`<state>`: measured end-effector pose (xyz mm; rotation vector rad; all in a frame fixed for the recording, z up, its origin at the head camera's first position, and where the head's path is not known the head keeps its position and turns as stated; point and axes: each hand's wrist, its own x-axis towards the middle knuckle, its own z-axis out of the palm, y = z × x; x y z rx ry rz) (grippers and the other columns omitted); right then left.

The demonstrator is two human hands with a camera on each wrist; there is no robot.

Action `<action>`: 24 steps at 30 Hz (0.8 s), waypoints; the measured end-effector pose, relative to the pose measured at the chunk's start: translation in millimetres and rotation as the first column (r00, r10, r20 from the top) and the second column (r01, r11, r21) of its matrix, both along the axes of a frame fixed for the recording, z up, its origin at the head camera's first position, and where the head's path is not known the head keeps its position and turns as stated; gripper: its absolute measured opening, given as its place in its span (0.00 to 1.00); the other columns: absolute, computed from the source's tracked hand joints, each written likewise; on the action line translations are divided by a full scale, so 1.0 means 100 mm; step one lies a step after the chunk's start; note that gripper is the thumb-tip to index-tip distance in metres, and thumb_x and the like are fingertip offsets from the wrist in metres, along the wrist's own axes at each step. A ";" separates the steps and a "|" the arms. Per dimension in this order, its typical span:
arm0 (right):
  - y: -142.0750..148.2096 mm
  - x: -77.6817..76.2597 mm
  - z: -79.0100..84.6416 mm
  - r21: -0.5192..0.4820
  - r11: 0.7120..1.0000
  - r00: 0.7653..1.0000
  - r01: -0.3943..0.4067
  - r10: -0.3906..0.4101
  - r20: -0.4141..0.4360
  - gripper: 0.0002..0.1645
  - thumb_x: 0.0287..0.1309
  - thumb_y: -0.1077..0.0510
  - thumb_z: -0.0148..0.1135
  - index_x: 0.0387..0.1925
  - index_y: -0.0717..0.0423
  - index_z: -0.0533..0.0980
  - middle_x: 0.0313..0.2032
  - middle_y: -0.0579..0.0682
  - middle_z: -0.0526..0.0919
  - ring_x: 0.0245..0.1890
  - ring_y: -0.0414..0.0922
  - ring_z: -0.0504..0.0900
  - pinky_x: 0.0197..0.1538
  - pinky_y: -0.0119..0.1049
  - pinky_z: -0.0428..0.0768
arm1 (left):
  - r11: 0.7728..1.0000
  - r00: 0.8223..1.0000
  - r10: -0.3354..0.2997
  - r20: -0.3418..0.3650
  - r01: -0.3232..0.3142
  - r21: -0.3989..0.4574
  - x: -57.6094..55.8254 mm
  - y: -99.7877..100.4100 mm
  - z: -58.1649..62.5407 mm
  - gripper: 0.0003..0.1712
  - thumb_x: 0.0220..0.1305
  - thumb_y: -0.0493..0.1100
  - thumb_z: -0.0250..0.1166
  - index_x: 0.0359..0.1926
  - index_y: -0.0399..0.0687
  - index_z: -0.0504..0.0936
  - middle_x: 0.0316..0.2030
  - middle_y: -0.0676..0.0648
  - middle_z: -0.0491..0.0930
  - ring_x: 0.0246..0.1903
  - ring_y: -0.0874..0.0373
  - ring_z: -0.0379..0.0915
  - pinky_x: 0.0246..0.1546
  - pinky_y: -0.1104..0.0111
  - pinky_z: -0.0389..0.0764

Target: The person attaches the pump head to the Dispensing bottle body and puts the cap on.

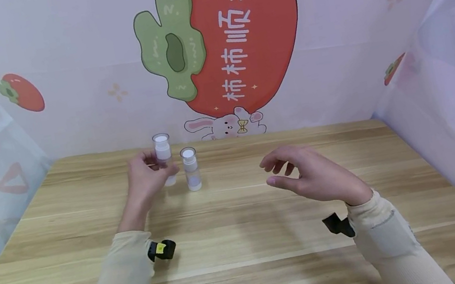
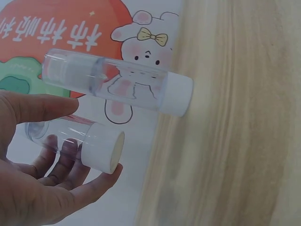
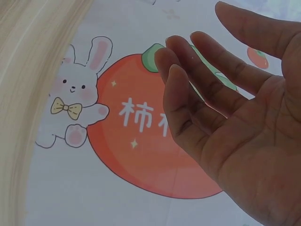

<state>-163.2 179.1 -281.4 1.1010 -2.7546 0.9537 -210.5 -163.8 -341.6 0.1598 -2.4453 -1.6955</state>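
My left hand (image 1: 147, 176) holds a small clear bottle (image 1: 163, 150) with a white pump top and white base. In the left wrist view the thumb lies along one side of this held bottle (image 2: 104, 147) and the fingers curl round the other, one fingertip at the base. The underside of that base shows, raised off the table. A second, similar bottle (image 1: 191, 168) stands upright on the table just to the right. Over the right part of the table hovers my right hand (image 1: 313, 175), fingers loosely bent and holding nothing.
The wood-grain table (image 1: 243, 281) runs back to a white printed backdrop (image 1: 86, 116) with a large red persimmon and a rabbit. Similar sheets hang at the left and right sides. Each sleeve carries a small black wrist camera (image 1: 162, 250).
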 end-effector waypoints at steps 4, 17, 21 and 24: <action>0.00 0.00 0.00 0.007 1.000 1.000 0.002 -0.002 0.003 0.17 0.62 0.59 0.71 0.53 0.52 0.81 0.46 0.41 0.83 0.44 0.39 0.81 0.46 0.42 0.82 | 1.000 0.999 -0.011 0.050 0.012 -0.002 -0.02 -0.01 -0.05 0.31 0.57 0.34 0.71 0.59 0.28 0.70 0.53 0.34 0.72 0.51 0.44 0.69 0.58 0.54 0.73; -0.01 0.00 -0.02 0.027 1.000 1.000 0.009 -0.009 0.013 0.18 0.63 0.57 0.71 0.53 0.50 0.81 0.47 0.41 0.83 0.44 0.39 0.81 0.47 0.41 0.81 | 1.000 0.996 -0.023 0.091 0.024 -0.015 -0.08 -0.02 -0.17 0.32 0.56 0.30 0.70 0.60 0.26 0.68 0.52 0.33 0.72 0.52 0.43 0.70 0.58 0.54 0.74; -0.02 0.00 -0.02 0.034 0.999 1.000 0.009 -0.009 0.011 0.18 0.63 0.57 0.71 0.54 0.50 0.81 0.47 0.40 0.83 0.44 0.38 0.81 0.47 0.41 0.81 | 0.999 0.994 -0.022 0.105 0.025 -0.023 -0.10 -0.03 -0.21 0.32 0.56 0.31 0.70 0.60 0.25 0.68 0.53 0.33 0.72 0.53 0.43 0.70 0.58 0.54 0.73; -0.02 0.00 -0.02 0.038 0.999 1.000 0.007 -0.008 0.013 0.18 0.63 0.56 0.71 0.54 0.50 0.81 0.47 0.40 0.83 0.44 0.38 0.80 0.47 0.42 0.82 | 0.999 0.993 -0.019 0.114 0.023 -0.029 -0.10 -0.04 -0.23 0.33 0.57 0.31 0.70 0.61 0.26 0.68 0.53 0.33 0.71 0.54 0.42 0.69 0.59 0.53 0.73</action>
